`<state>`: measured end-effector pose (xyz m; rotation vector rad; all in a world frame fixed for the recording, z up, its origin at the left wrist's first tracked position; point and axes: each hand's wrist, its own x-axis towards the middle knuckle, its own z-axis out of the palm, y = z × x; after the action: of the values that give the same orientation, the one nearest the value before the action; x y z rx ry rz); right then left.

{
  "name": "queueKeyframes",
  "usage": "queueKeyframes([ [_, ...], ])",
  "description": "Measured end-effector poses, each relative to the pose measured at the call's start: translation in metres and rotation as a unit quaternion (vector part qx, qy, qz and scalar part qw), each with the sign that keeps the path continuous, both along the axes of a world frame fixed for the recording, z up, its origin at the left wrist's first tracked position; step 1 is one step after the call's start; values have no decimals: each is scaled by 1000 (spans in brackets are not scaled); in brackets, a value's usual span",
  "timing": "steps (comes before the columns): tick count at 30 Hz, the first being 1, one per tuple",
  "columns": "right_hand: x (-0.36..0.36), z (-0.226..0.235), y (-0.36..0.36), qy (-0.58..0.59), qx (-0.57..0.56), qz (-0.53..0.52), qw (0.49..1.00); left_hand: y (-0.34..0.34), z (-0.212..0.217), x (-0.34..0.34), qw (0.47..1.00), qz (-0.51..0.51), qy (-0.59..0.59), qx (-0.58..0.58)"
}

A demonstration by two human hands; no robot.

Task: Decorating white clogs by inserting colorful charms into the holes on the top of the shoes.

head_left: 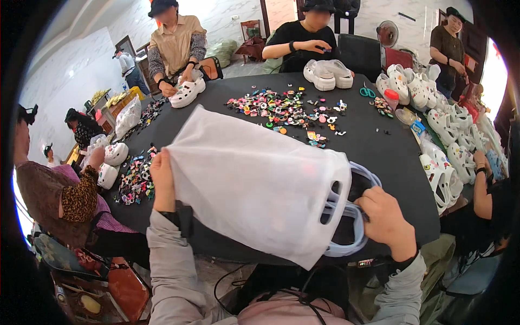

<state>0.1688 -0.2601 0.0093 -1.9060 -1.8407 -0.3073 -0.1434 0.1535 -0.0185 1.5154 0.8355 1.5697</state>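
Note:
A translucent white plastic bag [254,173] stretches across the near part of the black table, its cut-out handles toward the right. My left hand [162,174] pinches the bag's left edge. At the handle end, my right hand [383,215] is closed on the rim of a pale blue clog [358,230]. A second pale blue clog [369,172] lies just beyond it. Only the looped heel ends of the clogs show; the rest is hidden by the bag.
Colourful shoe charms [276,105] lie heaped past the bag, with more charms [138,176] at left. Decorated white clogs [460,162] crowd the right side, near teal scissors [367,92]. Across the black table [398,157], a person handles a white clog [188,93]; others work around it.

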Motion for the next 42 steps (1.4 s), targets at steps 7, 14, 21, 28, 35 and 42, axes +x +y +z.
queueKeyframes([
  [7, 18, -20, -10, 56, 6, -44, 997, 16, 28, -59, 983, 1, -155, -96],
  [14, 19, -24, -15, 37, 0, -76, 996, -33, 63, -63, 935, -242, -236, -105],
  [21, -3, 9, -22, -18, 144, -106, 984, -119, 141, 13, 920, -269, -281, -44],
  [28, -72, 44, 16, 23, 258, 23, 966, -268, 176, 123, 798, -502, -329, 59],
  [35, -96, 21, 17, 4, 152, 48, 987, -330, 186, 150, 693, -644, -317, -61],
  [42, -110, -6, 10, 25, 81, 89, 992, -292, 183, 164, 856, -376, -274, 226],
])
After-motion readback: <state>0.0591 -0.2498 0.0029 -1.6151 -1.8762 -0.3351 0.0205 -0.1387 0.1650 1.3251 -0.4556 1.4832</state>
